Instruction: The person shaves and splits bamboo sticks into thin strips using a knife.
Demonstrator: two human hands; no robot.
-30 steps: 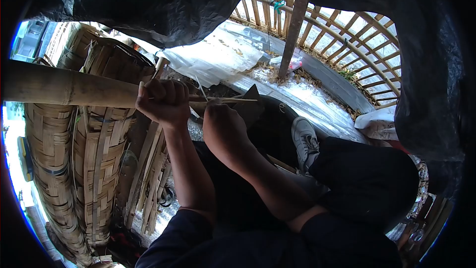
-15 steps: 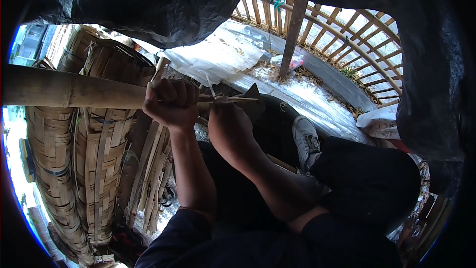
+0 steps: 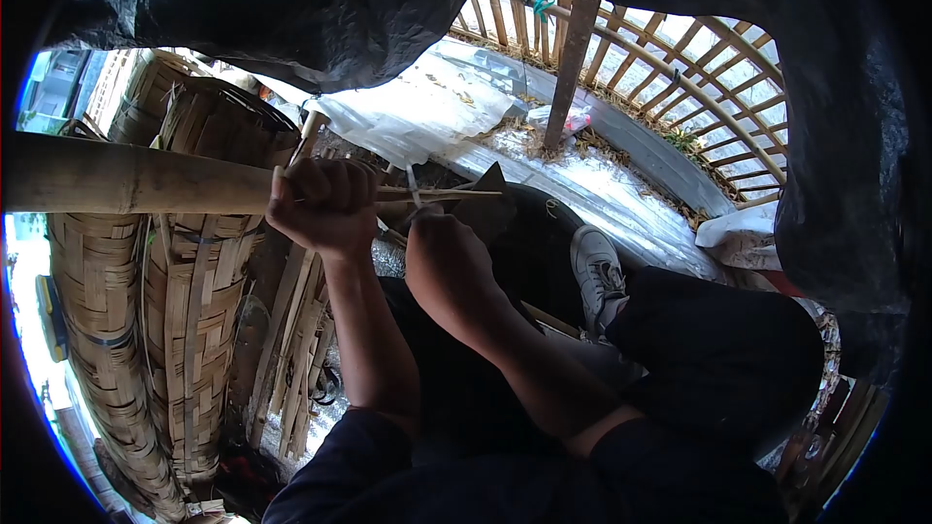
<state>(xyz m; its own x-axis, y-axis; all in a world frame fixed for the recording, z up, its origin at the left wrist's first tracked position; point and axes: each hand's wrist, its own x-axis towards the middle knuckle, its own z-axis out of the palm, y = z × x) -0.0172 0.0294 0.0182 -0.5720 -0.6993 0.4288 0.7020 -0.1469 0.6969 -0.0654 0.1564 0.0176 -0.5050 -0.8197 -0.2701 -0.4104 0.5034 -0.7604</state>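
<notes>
My left hand [image 3: 325, 204] is closed around a thin bamboo stick [image 3: 466, 194] at the end of a thick bamboo pole [image 3: 146, 178]. The stick's pale tip points right, past my other hand. Just below the stick, my right hand [image 3: 447, 257] is closed on a narrow blade-like tool [image 3: 412, 182]. The tool stands almost upright and crosses the stick. My fingers hide its lower part, so the handle cannot be made out.
Woven bamboo baskets [image 3: 184, 330] stand at the left, with split bamboo strips [image 3: 291, 359] beside them. A rusty post [image 3: 578, 49] rises in front of a bamboo lattice fence [image 3: 680, 78]. Dark sheeting [image 3: 291, 19] hangs overhead. A white shoe [image 3: 597, 272] is at centre right.
My left hand moved right and then back left along the stick. My right hand has shifted slightly, and the tool has turned from a slant to nearly upright.
</notes>
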